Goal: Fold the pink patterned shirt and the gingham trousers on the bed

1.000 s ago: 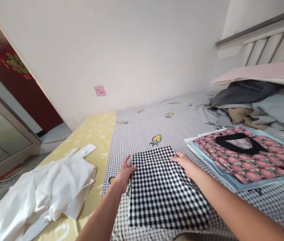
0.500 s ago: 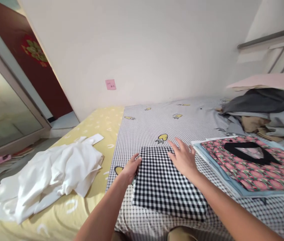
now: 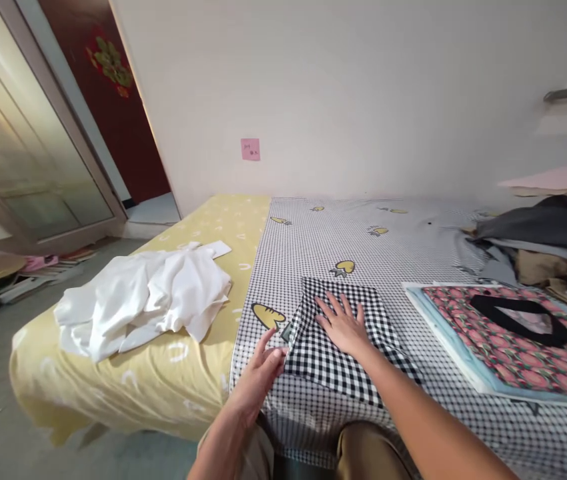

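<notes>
A folded black-and-white checked cloth (image 3: 383, 327) lies near the front edge of the bed, with slight ripples across its left half. On top of it my right hand (image 3: 344, 328) rests flat, fingers spread. My left hand (image 3: 261, 370) is at the cloth's front left corner, its index finger stretched out and apart from the thumb. The thumb tip comes up to the cloth's left edge; the other fingers are partly hidden.
A crumpled white garment (image 3: 148, 293) lies on the yellow sheet (image 3: 198, 373) to the left. To the right is a stack of folded clothes topped by a pink floral garment (image 3: 503, 353). Dark, brown and grey clothes (image 3: 528, 227) are heaped behind it, near the wall (image 3: 363, 93).
My right hand has come down from above the cloth's far edge onto its middle. My left hand has moved nearer me along the left edge. The cloth is more rippled; the view has turned left.
</notes>
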A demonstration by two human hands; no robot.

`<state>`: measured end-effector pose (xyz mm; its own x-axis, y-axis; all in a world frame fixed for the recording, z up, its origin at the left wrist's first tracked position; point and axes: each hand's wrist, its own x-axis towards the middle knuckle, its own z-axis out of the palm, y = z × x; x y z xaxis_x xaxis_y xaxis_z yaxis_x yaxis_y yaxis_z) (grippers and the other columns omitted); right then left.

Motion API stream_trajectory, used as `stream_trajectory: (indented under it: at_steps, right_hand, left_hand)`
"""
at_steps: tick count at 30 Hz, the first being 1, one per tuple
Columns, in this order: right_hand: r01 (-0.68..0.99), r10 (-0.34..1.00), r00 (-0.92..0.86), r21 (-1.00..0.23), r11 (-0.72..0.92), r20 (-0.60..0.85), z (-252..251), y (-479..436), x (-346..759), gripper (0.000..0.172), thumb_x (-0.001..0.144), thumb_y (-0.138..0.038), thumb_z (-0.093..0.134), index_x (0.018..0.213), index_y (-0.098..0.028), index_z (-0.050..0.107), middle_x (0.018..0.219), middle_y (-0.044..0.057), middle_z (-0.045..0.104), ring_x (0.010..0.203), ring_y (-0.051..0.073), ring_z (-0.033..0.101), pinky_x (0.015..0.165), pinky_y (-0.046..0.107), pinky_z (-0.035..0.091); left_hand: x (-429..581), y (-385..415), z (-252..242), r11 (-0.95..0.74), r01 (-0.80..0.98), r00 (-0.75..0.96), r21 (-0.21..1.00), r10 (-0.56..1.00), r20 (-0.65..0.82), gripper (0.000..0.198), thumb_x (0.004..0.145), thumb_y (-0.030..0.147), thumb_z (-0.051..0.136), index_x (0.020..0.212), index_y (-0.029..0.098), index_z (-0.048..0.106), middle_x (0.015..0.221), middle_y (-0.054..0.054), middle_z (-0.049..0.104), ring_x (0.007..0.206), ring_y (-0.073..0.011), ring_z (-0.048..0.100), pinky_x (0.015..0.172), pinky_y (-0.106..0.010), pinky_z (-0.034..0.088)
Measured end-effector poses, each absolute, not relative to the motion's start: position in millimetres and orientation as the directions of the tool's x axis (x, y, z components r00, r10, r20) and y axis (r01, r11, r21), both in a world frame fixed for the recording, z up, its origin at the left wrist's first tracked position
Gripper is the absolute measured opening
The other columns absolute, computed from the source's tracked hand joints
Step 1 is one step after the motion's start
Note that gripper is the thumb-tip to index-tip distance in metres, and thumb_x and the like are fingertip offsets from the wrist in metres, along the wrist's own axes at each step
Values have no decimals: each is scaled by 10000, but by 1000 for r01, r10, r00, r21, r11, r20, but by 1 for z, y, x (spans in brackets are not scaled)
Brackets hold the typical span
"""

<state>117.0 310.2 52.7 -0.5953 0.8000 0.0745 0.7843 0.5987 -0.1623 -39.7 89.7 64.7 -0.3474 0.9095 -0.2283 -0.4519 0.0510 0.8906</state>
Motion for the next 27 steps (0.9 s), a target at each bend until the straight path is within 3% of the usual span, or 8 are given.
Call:
stream_trajectory:
  at_steps: [5, 11, 13, 16, 20, 22, 24, 27]
  right_hand:
    - [819, 823, -567, -87, 567, 32, 50, 308, 115, 631, 1026, -644, 86, 1618, -453, 192, 1734, -58, 94, 1588, 299, 42, 1234, 660, 20]
    - [821, 825, -564, -80, 565, 30, 55, 305, 113, 640, 1020, -657, 81, 1615, -453, 196, 1728, -77, 86, 1590, 284, 25, 1243, 645, 8]
    - [818, 823, -567, -93, 568, 39, 56, 305, 113, 642, 1020, -663, 93, 1613, -448, 212, 1725, -72, 110, 1590, 287, 34, 1242, 645, 9]
    - [800, 811, -582, -133, 585, 65, 58, 303, 112, 637, 1021, -669, 113, 1610, -450, 220, 1720, -74, 126, 1588, 292, 48, 1239, 654, 13]
    - [792, 809, -579, -164, 588, 103, 61, 300, 112, 583, 1046, -601, 172, 1604, -448, 246, 1714, -72, 152, 1586, 301, 69, 1235, 660, -3]
    - [787, 806, -585, -176, 591, 94, 62, 300, 112, 574, 1052, -551, 224, 1610, -419, 253, 1713, -50, 165, 1586, 311, 60, 1237, 652, -14]
    - [762, 785, -611, -194, 617, 100, 61, 301, 114, 582, 1049, -513, 269, 1617, -387, 251, 1715, -30, 157, 1586, 321, 35, 1238, 645, -25]
    - [740, 779, -612, -248, 625, 139, 56, 305, 114, 575, 1049, -520, 265, 1614, -417, 234, 1717, -51, 150, 1587, 315, 39, 1233, 647, -42]
  left_hand:
    - [-33, 97, 57, 77, -218, -355, 973, 922, -152, 897, 756, 536, 779, 1505, 260, 370, 937, 28, 566, 642, -79, 459, 549, -215, 362]
    - [-25, 115, 58, 228, 176, -480, 958, 869, -119, 558, 894, 237, 553, 1438, 170, 448, 745, 56, 503, 663, -128, 527, 655, -250, 445]
    - [-20, 118, 70, 347, 400, -560, 848, 825, -74, 494, 932, 179, 441, 1424, 150, 479, 796, 9, 595, 729, -164, 598, 736, -306, 483]
    - [-9, 126, 101, 452, 684, -654, 573, 728, 206, 473, 958, 145, 368, 1396, 172, 543, 1184, -130, 680, 1030, -243, 664, 937, -445, 490]
    - [12, 157, 134, 289, 920, -389, 266, 758, 523, 532, 963, 90, 319, 1426, 197, 558, 1506, -153, 555, 1399, -270, 505, 1171, -543, 365]
    - [19, 178, 135, 110, 983, -172, 149, 845, 507, 578, 971, 95, 298, 1502, 227, 485, 1624, -101, 434, 1509, -239, 370, 1237, -537, 300]
    - [18, 197, 122, 0, 995, -37, 99, 926, 376, 592, 996, 145, 279, 1565, 269, 384, 1671, -31, 342, 1555, -219, 275, 1277, -563, 213]
    - [8, 214, 93, 151, 984, -163, 98, 979, 122, 552, 1041, 293, 229, 1588, 292, 309, 1671, 0, 288, 1565, -262, 238, 1252, -679, 140]
